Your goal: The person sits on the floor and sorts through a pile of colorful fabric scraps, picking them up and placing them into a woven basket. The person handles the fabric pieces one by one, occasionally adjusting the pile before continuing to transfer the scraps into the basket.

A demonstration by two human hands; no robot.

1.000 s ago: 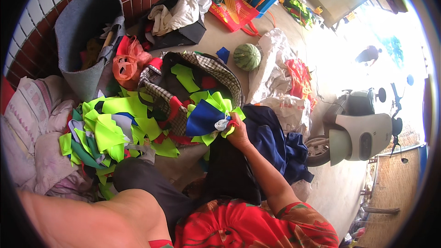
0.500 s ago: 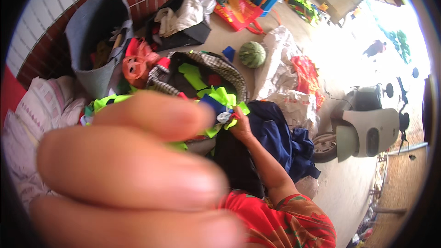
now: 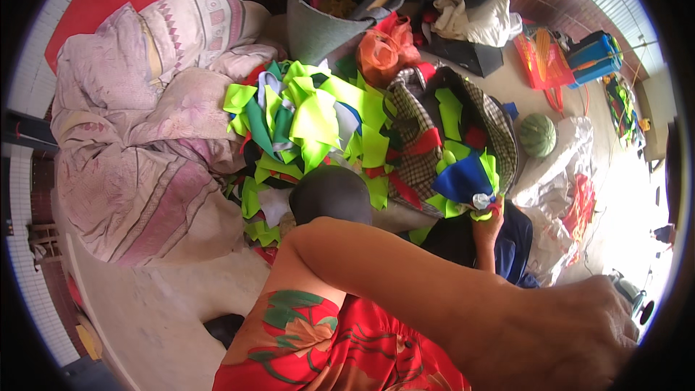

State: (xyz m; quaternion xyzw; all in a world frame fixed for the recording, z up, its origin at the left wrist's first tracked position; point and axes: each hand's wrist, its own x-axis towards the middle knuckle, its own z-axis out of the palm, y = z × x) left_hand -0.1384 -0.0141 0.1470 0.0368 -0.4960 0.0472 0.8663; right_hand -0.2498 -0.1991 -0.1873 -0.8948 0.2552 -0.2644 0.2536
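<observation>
My right hand (image 3: 489,223) is closed on a bunch of fabric scraps, blue (image 3: 463,177) and neon yellow-green, with a small whitish piece by the fingers. It is at the near right rim of a checked cloth bag (image 3: 414,112), which lies open with neon and red scraps inside. My left forearm crosses low in front, and my left hand (image 3: 568,333) is close at the lower right, back and knuckles showing; its fingers bend away and are mostly hidden. A heap of neon, green, grey and red scraps (image 3: 315,119) lies left of the bag, behind a dark rounded shape (image 3: 331,194).
Big pale patterned cloth bundles (image 3: 181,166) fill the left. Behind are a grey felt bin (image 3: 318,36), an orange plastic bag (image 3: 384,54) and a black container (image 3: 467,54) with white cloth. A watermelon (image 3: 537,135) and white sacks (image 3: 557,181) lie to the right.
The view has swung left, showing more bundles and scraps. My left hand, blurred and large at the left before, is now at the lower right. The right hand still holds scraps.
</observation>
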